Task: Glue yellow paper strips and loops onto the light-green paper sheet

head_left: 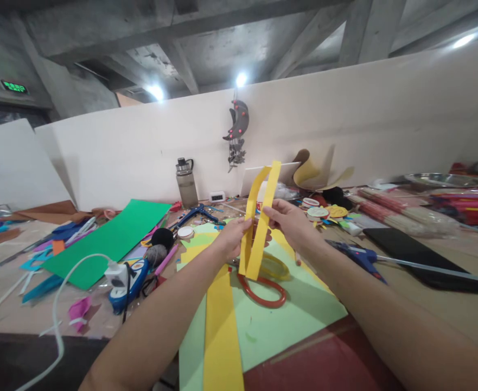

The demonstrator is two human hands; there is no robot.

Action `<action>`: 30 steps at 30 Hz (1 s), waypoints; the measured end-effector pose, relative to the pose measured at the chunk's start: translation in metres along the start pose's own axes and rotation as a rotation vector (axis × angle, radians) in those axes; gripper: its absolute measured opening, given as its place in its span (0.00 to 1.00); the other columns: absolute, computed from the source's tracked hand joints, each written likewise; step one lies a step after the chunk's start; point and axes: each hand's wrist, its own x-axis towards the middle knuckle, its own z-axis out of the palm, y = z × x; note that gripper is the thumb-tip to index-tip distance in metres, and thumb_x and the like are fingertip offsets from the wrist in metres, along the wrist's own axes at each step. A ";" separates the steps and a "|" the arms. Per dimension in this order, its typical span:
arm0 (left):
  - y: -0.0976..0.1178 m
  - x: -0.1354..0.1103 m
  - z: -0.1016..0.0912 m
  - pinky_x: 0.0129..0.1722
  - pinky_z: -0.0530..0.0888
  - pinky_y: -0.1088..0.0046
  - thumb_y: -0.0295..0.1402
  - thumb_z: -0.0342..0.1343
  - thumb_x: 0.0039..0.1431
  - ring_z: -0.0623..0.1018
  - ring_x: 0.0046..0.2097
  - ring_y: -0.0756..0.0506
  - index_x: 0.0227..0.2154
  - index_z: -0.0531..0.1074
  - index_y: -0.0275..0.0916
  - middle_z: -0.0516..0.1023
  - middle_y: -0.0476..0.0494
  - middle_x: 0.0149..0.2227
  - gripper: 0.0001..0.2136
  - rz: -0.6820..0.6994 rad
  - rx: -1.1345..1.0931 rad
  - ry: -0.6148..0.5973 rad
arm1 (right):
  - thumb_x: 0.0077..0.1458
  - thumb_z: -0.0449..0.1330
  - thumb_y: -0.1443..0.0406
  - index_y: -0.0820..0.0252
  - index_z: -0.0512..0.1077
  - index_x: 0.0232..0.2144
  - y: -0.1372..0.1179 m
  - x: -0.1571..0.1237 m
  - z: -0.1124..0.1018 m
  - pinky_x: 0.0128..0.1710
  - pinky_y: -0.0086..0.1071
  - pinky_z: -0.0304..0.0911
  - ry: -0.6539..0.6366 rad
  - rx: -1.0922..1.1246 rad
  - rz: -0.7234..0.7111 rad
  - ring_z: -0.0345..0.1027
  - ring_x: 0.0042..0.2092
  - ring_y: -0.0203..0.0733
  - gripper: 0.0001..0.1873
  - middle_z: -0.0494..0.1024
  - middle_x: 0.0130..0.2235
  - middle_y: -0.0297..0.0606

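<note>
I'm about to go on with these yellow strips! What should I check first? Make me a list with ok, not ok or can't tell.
1. Left hand gripping the yellow strips: ok, on the left length.
2. Right hand gripping too: ok, on the right length.
3. Strips joined at the top: cannot tell; they meet there.
4. Light green paper free of other things: not ok; an orange loop handle and a wide yellow band lie on it.
5. Blue glue gun out of both hands: ok.
6. Glue gun cool: cannot tell.
</note>
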 end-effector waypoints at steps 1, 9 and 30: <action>0.000 -0.001 0.001 0.30 0.76 0.69 0.34 0.45 0.63 0.79 0.30 0.44 0.37 0.71 0.29 0.79 0.33 0.31 0.13 0.007 0.007 -0.023 | 0.39 0.68 0.55 0.58 0.72 0.26 0.000 -0.002 0.001 0.18 0.26 0.52 -0.028 -0.038 0.010 0.55 0.20 0.29 0.16 0.69 0.21 0.27; -0.004 -0.005 0.005 0.18 0.63 0.80 0.50 0.50 0.58 0.69 0.18 0.53 0.41 0.66 0.35 0.72 0.49 0.23 0.20 0.096 0.168 -0.171 | 0.34 0.71 0.57 0.60 0.73 0.27 0.004 -0.002 0.003 0.25 0.28 0.59 0.073 -0.087 -0.012 0.64 0.26 0.34 0.17 0.75 0.26 0.32; 0.001 -0.012 -0.003 0.18 0.54 0.79 0.48 0.55 0.54 0.60 0.17 0.58 0.36 0.71 0.33 0.63 0.55 0.21 0.20 0.003 0.415 -0.276 | 0.50 0.62 0.60 0.41 0.59 0.54 -0.012 0.010 -0.013 0.37 0.34 0.71 0.192 0.066 -0.319 0.74 0.36 0.36 0.29 0.72 0.45 0.32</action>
